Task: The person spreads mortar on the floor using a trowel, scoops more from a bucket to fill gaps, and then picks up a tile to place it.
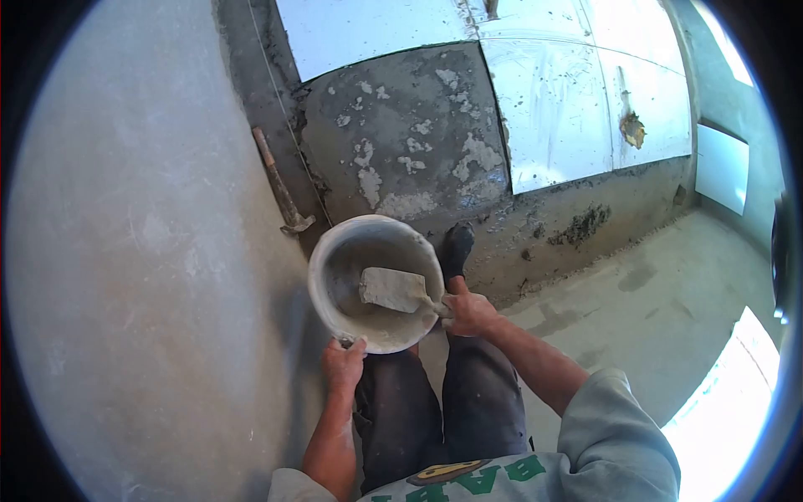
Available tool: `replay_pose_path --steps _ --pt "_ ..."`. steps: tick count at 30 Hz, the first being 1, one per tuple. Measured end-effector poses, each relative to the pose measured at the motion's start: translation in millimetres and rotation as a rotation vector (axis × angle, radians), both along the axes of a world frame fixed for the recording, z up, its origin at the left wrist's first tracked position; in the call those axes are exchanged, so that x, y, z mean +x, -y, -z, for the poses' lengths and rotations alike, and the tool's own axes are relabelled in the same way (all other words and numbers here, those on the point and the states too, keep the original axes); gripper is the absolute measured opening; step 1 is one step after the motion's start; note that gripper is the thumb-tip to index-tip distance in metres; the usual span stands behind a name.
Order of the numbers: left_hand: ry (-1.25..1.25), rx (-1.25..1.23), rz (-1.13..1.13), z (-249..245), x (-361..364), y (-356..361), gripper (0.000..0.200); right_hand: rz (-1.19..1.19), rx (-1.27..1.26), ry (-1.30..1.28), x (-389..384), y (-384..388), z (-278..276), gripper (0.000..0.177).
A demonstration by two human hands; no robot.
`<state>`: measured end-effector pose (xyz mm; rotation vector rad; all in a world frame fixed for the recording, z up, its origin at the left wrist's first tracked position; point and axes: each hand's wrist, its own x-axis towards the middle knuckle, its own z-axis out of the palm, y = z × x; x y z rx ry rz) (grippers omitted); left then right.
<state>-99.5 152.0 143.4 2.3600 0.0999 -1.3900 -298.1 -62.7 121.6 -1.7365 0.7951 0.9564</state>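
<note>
A round, pale bucket (322, 289) with a greyish coating inside is tilted in front of my legs. My left hand (344, 365) grips its near rim at the lower left, fingers closed over the edge. At the right side of the rim, my right hand (468, 312) is closed around the handle of a trowel (391, 289). The trowel's flat blade, covered in grey material, lies over the bucket's opening. Whether my right fingers also touch the rim I cannot tell.
A hammer (280, 186) lies left of the bucket, by a string along the wall (150, 184). Large white tiles (556, 117) border a rough grey mortar patch (401, 134). My dark shoe (457, 247) is beside the bucket. A white panel (722, 169) stands at the right.
</note>
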Motion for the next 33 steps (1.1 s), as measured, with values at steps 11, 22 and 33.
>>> replay_pose_path --steps 11,22,33 --pt "-0.049 -0.061 -0.303 -4.3 -5.3 -30.1 0.022 -0.01 -0.185 -0.04 16.3 61.0 -1.7 0.029" --pt "-0.038 0.103 -0.077 -15.5 3.2 -47.1 0.03 0.042 -0.376 -0.17 79.8 77.9 -7.5 0.027" --pt "-0.065 -0.125 -0.074 -44.2 23.2 -5.8 0.026 0.136 -0.18 -0.14 25.8 10.9 -115.9 0.034"
